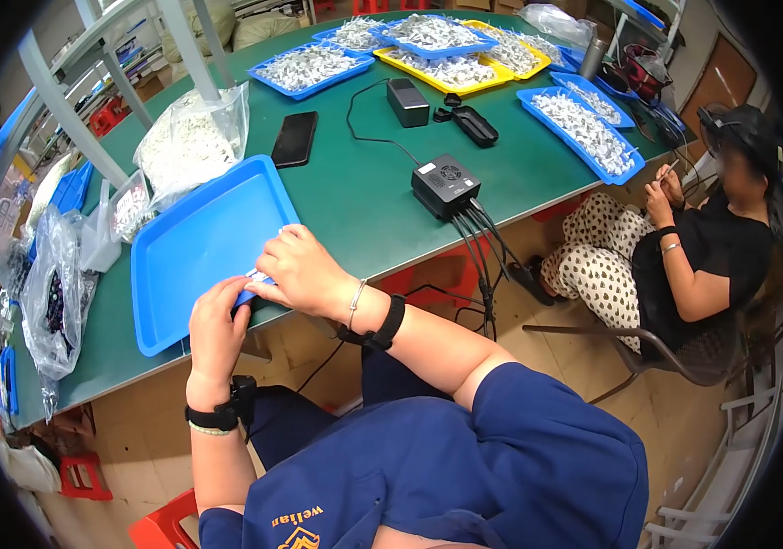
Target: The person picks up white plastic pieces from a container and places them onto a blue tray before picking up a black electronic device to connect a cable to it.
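Observation:
Over the near edge of a blue tray (195, 229), my two hands meet with bent, closed fingers. A small white piece (259, 276) shows between their fingertips; its exact kind is too small to make out. My right hand (305, 274) pinches it with thumb and fingers. My left hand (216, 328) has its fingertips closed against the same piece, and its palm side is partly hidden. Behind the tray, a clear bag of small white parts (190, 137) stands on the green table (355, 197).
A phone (294, 139), a black box with cables (445, 186) and a black power brick (407, 102) lie further off. Blue and yellow trays (584, 133) of white parts line the far side. A person (693, 238) sits at right. Metal shelf posts (71, 105) rise at left.

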Demonstrator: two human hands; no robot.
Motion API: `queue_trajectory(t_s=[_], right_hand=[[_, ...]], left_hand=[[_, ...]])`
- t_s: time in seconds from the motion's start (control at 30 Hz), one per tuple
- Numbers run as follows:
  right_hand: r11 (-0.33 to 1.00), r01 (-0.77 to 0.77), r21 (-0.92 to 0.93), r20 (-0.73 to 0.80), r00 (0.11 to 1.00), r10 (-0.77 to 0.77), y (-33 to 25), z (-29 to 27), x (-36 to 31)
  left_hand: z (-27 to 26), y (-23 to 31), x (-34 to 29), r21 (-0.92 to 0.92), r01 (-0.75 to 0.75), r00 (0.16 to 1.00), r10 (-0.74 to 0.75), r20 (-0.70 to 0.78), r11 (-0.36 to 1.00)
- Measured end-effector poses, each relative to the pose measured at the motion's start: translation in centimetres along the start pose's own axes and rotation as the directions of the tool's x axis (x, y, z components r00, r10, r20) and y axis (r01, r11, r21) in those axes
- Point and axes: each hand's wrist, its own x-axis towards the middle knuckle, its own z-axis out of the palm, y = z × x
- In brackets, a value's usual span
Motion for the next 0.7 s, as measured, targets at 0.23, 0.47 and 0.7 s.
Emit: queue_trajectory(t_s=[0.23,0.47,0.7], right_hand=[[0.999,0.038,0.037,-0.001,0.999,-0.038,-0.2,-0.6,0.2],[0.997,0.017,0.071,0.089,0.996,-0.024,-0.7,-1.3,0.2],[0.986,-0.028,0.167,0.112,0.994,0.009,-0.9,-1.7,0.7]], left_hand=[[-0.1,0.3,-1.0,0.062,-0.053,0.993,0.059,-0.104,0.997],[-2.0,2.2,-4.9,-0.07,-0.096,0.946,0.069,-0.318,0.993],[-2.6,3.2,-9.2,-0.191,-0.055,0.949,-0.008,-0.314,0.98]])
